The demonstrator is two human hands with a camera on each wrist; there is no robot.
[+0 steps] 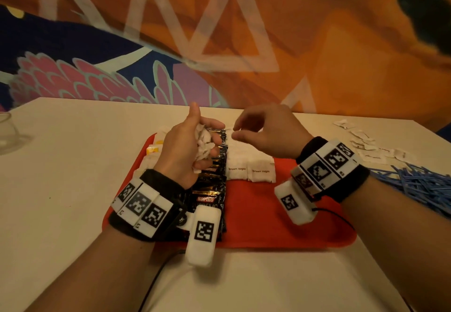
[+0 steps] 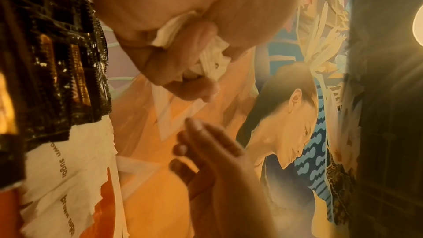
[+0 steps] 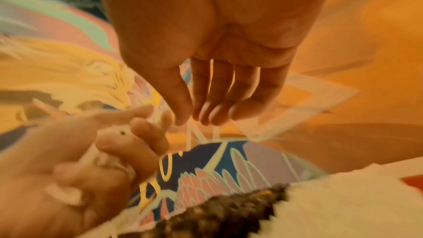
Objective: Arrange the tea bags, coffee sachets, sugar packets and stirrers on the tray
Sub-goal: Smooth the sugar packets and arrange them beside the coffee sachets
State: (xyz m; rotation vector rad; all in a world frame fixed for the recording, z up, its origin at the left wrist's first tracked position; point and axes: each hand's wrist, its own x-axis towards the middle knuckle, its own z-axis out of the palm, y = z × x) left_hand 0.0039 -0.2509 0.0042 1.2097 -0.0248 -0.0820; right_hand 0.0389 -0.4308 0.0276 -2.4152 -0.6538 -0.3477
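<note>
**Left hand full of packets over the tray**

The red tray (image 1: 280,216) lies on the tabletop (image 1: 73,165). Above its far half, the left hand (image 1: 188,145) is curled round a bunch of white sugar packets (image 1: 203,145), thumb up. Just right of it, the right hand (image 1: 266,133) hovers over the tray with fingers loosely bent and nothing in it; the right wrist view shows its fingertips (image 3: 215,115) close to the thumb but not pinching. The two hands are near each other, not touching.

On the tray, a column of black coffee sachets (image 1: 210,197) runs from its near edge to its far edge, partly under the left hand. Touching that column on the right, rows of brown sugar packets (image 1: 249,165) cover the far part. Tea bags (image 1: 152,152) with yellow tags lie along the tray's left side.

Right of the tray, off it, lie loose white packets (image 1: 366,143) and a heap of blue stirrers (image 1: 419,185). Far left of the tray stands a glass (image 1: 8,131).
</note>
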